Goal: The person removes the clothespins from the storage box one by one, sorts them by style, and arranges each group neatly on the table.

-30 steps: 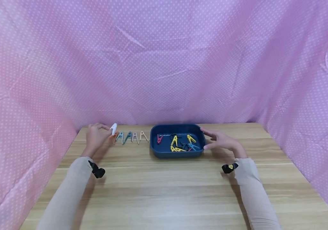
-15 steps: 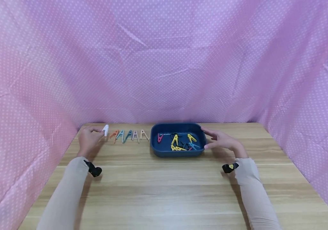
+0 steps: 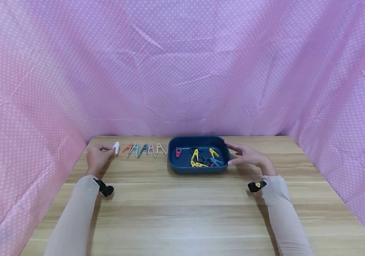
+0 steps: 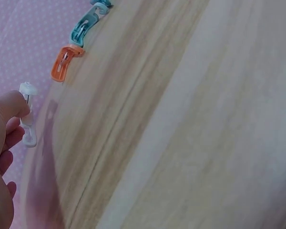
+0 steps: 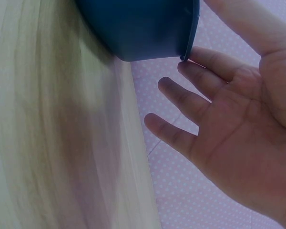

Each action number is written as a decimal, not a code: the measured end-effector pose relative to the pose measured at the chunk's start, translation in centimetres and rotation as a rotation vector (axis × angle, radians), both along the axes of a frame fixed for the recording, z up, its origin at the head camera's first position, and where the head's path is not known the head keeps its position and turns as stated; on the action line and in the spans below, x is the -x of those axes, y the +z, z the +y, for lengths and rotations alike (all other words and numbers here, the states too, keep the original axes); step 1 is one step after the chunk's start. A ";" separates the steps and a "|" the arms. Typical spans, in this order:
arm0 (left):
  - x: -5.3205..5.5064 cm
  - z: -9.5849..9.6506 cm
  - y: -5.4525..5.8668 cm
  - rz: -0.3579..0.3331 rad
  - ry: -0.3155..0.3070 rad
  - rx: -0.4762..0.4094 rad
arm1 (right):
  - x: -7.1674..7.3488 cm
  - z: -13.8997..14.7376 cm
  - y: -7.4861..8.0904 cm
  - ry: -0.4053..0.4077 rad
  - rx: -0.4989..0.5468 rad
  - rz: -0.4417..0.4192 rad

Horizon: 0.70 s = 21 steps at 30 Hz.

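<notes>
Between thumb and fingers, my left hand (image 3: 97, 158) pinches a white clothespin (image 3: 116, 148) at the left end of a row. To its right stand an orange clothespin (image 3: 127, 149), a light blue one (image 3: 134, 150), a dark teal one, a pale purple one and a cream one (image 3: 161, 148). In the left wrist view the white clothespin (image 4: 29, 114) stands apart from the orange one. My right hand (image 3: 247, 156) touches the right end of a dark blue bin (image 3: 198, 170) with fingers spread and fairly straight; in the right wrist view its fingertips meet the rim.
Inside the bin lie several yellow clothespins (image 3: 214, 153), a red one (image 3: 178, 153), a blue one (image 3: 216, 162) and some dark ones. The wooden table (image 3: 182, 213) ends at a pink dotted cloth (image 3: 182, 89) behind and at the sides.
My left hand has moved left and slightly down with the white clothespin, from over the orange clothespin to beside it. The right hand stays at the bin.
</notes>
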<state>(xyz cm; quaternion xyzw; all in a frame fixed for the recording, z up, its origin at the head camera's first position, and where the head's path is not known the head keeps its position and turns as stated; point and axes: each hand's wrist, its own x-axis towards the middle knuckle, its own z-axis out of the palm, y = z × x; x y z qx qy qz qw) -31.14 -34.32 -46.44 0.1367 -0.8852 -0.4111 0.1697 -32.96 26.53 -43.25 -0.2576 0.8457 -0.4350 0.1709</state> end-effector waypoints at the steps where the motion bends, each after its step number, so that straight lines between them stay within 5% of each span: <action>1: 0.0 0.0 -0.1 -0.002 -0.001 0.004 | 0.0 0.0 0.0 -0.001 -0.002 0.001; 11: 0.1 0.1 -0.7 -0.041 0.017 0.161 | 0.0 0.0 -0.2 -0.004 -0.002 -0.006; 21: 0.2 0.2 -0.7 -0.044 0.013 0.190 | 0.1 0.0 -0.1 0.003 0.011 0.002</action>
